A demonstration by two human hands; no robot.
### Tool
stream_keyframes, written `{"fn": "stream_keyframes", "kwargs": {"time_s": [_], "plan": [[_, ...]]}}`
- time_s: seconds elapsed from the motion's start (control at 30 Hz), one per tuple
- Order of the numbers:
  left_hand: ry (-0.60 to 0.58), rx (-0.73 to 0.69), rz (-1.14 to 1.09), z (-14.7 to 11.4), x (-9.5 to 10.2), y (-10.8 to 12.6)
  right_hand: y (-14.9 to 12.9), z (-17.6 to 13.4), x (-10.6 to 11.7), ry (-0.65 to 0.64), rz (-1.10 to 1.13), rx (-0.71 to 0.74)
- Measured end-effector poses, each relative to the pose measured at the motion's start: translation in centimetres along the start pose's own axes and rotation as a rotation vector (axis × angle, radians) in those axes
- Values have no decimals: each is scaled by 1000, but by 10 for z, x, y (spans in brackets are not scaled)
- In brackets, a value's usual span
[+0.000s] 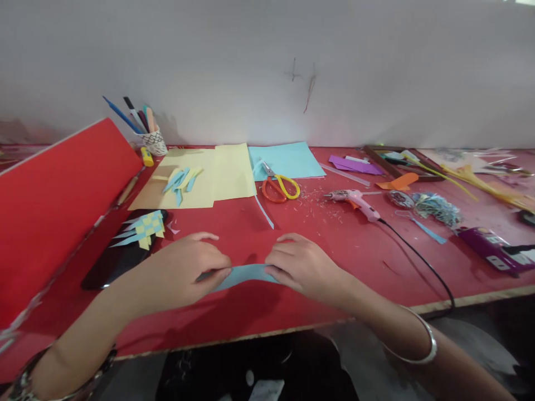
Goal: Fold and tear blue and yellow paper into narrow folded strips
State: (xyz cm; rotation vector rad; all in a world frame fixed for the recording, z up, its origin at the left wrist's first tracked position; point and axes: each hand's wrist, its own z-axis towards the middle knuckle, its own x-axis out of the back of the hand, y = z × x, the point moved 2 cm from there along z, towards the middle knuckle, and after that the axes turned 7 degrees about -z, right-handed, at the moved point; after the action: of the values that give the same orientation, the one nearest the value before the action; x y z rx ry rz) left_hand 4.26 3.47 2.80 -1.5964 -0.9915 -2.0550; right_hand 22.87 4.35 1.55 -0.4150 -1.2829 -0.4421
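A strip of light blue paper (246,273) stretches between my two hands, bowed slightly upward, just above the red tabletop. My left hand (200,267) pinches its left end between thumb and fingers. At the other end my right hand (292,264) grips the strip the same way. To the left, a woven piece of blue and yellow paper strips (146,227) lies on a black phone-like slab (112,264). Scissors (278,181) with one red and one yellow handle rest beyond my hands, partly on a blue sheet (288,156).
Cut strips (183,181) lie on yellow sheets (232,172). A pink glue gun (355,201) with a black cord is at right, near a purple box (489,248). A pen cup (154,142) stands at the back left by a red board (62,206).
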Motion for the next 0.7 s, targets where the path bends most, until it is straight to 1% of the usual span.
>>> {"fn": "stream_keyframes", "kwargs": {"time_s": [0.07,0.17,0.27,0.3,0.37,0.43,0.53,0.63,0.7], "plan": [[16,-9,24,3,-4,5,1,3,-4,-7,-39,-9],[144,-64,135,11,-13,16,1,6,-7,-48,-9,-70],[289,-195,295,14,-18,24,-2,8,-6,-75,180,-119],[335,-245,349,14,-19,25,-3,8,-5,-79,262,-120],[392,-324,442,11,-19,22,-5,7,-2,-84,409,-107],[411,-357,520,6,-18,13,-3,4,2,-79,505,-105],[396,-339,593,-7,-17,-8,6,-3,5,-61,555,-141],[350,-234,643,-27,-17,-35,18,-14,7,-80,529,-168],[297,-99,681,-43,-17,-54,26,-22,9,-111,486,-188]]}}
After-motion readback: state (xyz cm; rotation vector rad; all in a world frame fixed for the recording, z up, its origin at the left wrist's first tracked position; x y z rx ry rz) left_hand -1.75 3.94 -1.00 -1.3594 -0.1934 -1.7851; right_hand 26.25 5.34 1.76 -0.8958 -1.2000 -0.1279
